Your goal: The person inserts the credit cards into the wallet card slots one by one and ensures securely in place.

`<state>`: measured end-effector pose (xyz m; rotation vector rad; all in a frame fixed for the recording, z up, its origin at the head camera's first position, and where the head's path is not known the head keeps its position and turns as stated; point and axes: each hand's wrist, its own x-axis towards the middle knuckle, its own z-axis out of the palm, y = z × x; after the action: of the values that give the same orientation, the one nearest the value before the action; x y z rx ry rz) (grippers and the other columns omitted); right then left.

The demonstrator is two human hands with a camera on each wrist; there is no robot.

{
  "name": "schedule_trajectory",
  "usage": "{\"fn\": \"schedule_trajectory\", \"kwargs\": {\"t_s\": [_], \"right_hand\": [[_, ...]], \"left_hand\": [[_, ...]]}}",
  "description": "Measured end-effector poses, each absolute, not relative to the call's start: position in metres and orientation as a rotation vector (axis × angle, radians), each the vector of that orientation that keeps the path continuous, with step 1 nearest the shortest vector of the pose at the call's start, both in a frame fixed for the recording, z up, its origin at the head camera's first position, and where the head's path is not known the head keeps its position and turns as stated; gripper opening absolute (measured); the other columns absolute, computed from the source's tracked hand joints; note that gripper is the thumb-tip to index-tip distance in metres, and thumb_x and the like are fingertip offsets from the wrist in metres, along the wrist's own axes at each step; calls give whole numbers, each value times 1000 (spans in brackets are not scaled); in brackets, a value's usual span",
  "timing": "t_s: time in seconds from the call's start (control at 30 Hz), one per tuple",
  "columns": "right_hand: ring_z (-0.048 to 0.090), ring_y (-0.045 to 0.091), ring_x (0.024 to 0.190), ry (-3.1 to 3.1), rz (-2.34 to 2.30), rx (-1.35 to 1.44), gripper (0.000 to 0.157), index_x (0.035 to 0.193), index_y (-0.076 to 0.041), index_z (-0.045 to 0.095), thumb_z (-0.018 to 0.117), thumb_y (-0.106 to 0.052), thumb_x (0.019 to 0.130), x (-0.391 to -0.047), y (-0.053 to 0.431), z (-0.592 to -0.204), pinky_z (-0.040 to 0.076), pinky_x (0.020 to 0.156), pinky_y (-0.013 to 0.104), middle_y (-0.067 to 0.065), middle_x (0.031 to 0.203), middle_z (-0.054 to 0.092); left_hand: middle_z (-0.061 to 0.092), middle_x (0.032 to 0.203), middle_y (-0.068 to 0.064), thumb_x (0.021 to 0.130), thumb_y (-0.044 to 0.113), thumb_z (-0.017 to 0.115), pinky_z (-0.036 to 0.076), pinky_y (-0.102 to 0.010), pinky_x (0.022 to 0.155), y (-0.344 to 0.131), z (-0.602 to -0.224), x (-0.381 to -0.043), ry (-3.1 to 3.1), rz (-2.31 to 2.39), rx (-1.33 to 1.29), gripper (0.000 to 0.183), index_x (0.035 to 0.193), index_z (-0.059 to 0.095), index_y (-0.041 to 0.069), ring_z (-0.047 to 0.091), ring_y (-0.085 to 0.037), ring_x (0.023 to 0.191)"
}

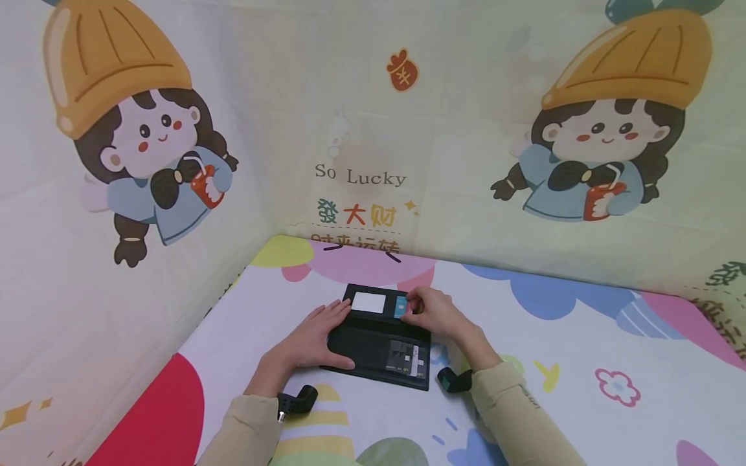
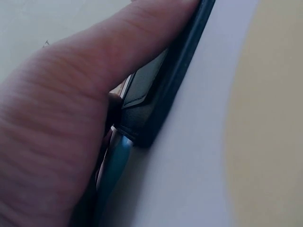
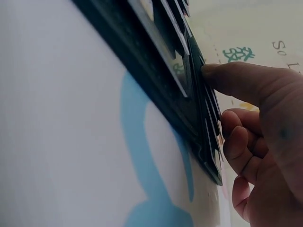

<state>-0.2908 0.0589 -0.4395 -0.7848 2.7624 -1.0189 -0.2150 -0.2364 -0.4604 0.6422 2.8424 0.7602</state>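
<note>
A black wallet (image 1: 364, 343) lies unfolded on the table, its fold running across the middle. My left hand (image 1: 317, 338) rests on its left side, fingertips on the upper flap and thumb along the lower one; the left wrist view shows that thumb over the wallet's edge (image 2: 163, 101). At the upper right, my right hand (image 1: 434, 312) pinches a blue card (image 1: 399, 307) at a slot of the upper flap. Curled fingers of the right hand (image 3: 270, 127) show beside the layered pockets in the right wrist view. A white panel (image 1: 368, 302) sits left of the blue card.
Dark cards (image 1: 402, 358) show in the lower flap's right part. The table (image 1: 373, 414) wears a printed cloth with coloured shapes. Printed cloth walls (image 1: 262, 129) rise behind and at the left. A black wrist camera (image 1: 300, 400) sits at the left wrist, another (image 1: 454, 380) at the right.
</note>
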Motion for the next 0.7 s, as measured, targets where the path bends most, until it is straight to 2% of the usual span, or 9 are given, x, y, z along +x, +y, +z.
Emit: {"fn": "schedule_trajectory", "kwargs": {"t_s": [0.4, 0.7], "right_hand": [[54, 15, 77, 2746, -1035, -800, 40, 115, -2, 64, 81, -25, 87, -289, 64, -437, 49, 70, 31, -2, 87, 60], [59, 18, 84, 2721, -1158, -802, 39, 121, 3, 62, 76, -19, 92, -279, 91, -435, 53, 76, 34, 2, 93, 63]], "left_hand": [[24, 166, -3, 71, 65, 81, 8, -46, 124, -237, -460, -215, 2844, 767, 632, 116, 159, 32, 7, 13, -23, 153], [24, 166, -4, 71, 65, 81, 9, -47, 124, -237, -461, -215, 2850, 763, 629, 116, 159, 31, 7, 13, -24, 153]]}}
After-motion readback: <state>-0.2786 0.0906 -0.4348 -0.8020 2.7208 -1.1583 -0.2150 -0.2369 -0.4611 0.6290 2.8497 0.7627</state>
